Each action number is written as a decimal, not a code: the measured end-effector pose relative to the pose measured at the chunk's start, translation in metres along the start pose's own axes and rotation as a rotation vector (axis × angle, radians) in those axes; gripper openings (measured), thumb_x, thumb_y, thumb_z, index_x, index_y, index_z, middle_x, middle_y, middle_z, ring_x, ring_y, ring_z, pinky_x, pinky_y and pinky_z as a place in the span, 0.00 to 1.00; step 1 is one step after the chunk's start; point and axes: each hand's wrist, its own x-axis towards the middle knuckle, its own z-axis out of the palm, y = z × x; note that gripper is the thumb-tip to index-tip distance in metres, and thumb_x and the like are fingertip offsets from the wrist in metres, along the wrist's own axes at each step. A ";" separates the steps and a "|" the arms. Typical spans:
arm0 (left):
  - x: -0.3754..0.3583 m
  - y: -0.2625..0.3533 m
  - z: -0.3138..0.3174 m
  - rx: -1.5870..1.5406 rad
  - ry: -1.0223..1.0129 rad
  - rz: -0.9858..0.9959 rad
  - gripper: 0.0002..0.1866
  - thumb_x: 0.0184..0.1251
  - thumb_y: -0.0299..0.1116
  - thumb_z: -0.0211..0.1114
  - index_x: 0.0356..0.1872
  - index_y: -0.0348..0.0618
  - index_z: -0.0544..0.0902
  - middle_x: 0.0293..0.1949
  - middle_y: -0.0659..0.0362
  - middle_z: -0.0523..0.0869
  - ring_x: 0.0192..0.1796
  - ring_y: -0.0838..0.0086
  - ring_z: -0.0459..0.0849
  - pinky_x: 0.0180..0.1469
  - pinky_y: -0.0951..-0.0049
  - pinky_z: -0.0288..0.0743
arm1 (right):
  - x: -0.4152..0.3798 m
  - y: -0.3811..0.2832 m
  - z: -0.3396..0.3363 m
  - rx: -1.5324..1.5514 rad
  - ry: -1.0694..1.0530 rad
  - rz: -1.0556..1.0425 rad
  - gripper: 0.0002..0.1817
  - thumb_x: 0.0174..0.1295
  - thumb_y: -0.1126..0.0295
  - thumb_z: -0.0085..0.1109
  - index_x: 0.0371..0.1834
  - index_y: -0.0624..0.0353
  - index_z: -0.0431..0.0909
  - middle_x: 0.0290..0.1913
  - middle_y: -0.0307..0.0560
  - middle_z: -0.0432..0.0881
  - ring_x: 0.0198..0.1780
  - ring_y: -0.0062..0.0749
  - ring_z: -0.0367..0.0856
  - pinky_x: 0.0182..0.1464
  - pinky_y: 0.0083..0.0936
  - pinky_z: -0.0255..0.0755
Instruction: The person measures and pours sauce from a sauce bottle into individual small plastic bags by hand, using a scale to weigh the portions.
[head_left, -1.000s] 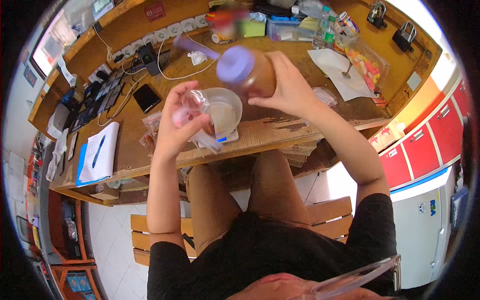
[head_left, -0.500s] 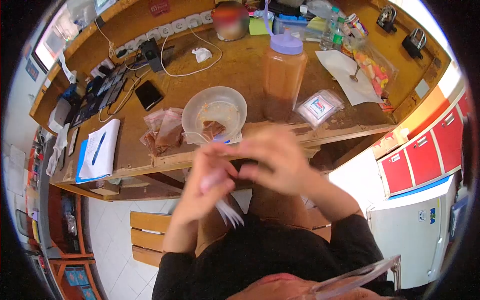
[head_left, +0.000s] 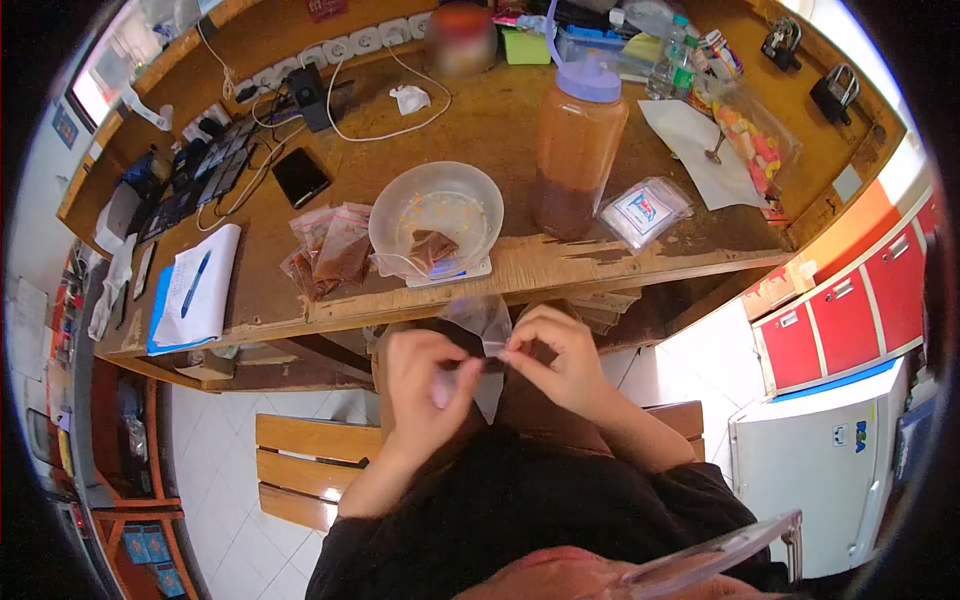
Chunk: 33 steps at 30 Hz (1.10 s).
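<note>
Over my lap, just below the desk edge, a small clear plastic bag (head_left: pixel 478 316) is pinched between both hands. My left hand (head_left: pixel 425 375) grips its edge with thumb and fingertips; something pale, which I cannot make out, shows inside its palm. My right hand (head_left: pixel 562 362) pinches the bag's other side. Beyond the hands, a translucent bowl (head_left: pixel 476 190) sits on a white scale (head_left: pixel 462 273). In the bowl lie a bag of brown contents (head_left: pixel 433 250) and orange crumbs. Several filled brown bags (head_left: pixel 338 250) lie left of it.
A tall bottle (head_left: pixel 577 165) of brown contents with a lilac lid stands right of the bowl. Beside it lies a pack of clear bags (head_left: pixel 645 212). A spoon (head_left: pixel 714 150) rests on white paper. On the left are a phone (head_left: pixel 300 178) and a notebook (head_left: pixel 208 275) with a pen.
My hands have moved down and apart from a blurred, close position. A clear bag now shows between them. The white strips hanging below my left hand are no longer seen.
</note>
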 end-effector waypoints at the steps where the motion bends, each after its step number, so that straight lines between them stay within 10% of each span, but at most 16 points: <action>1: 0.002 0.004 0.002 0.000 0.001 0.000 0.09 0.52 0.23 0.69 0.36 0.38 0.81 0.39 0.52 0.81 0.39 0.62 0.75 0.41 0.67 0.69 | -0.002 0.001 0.004 0.057 -0.020 -0.001 0.06 0.52 0.82 0.65 0.31 0.63 0.79 0.34 0.45 0.78 0.33 0.26 0.77 0.35 0.21 0.70; 9: -0.001 0.001 0.003 0.004 -0.237 -0.020 0.06 0.49 0.24 0.67 0.29 0.39 0.80 0.31 0.58 0.81 0.34 0.61 0.74 0.38 0.67 0.70 | -0.005 0.000 0.007 0.041 -0.196 0.059 0.05 0.54 0.82 0.61 0.30 0.65 0.74 0.32 0.45 0.76 0.35 0.29 0.76 0.38 0.23 0.70; 17: 0.003 0.009 -0.003 0.349 -0.225 -0.013 0.07 0.43 0.29 0.67 0.21 0.40 0.77 0.25 0.57 0.79 0.32 0.60 0.76 0.34 0.65 0.72 | -0.003 -0.006 0.011 -0.324 -0.064 0.032 0.05 0.53 0.78 0.57 0.27 0.66 0.69 0.31 0.55 0.72 0.36 0.53 0.73 0.39 0.39 0.69; 23: 0.013 0.012 -0.003 0.103 -0.278 -0.192 0.05 0.43 0.27 0.66 0.19 0.40 0.77 0.19 0.56 0.78 0.28 0.59 0.77 0.31 0.63 0.72 | -0.001 -0.010 0.009 -0.533 0.018 -0.334 0.12 0.47 0.76 0.61 0.37 0.62 0.79 0.55 0.56 0.72 0.53 0.53 0.72 0.55 0.42 0.67; 33: 0.047 0.009 -0.003 0.199 -0.383 0.240 0.37 0.42 0.28 0.73 0.60 0.40 0.71 0.52 0.53 0.78 0.46 0.57 0.77 0.47 0.62 0.71 | 0.028 -0.021 -0.018 -0.452 -0.023 -0.256 0.15 0.45 0.73 0.68 0.40 0.58 0.81 0.65 0.58 0.65 0.60 0.55 0.66 0.61 0.43 0.64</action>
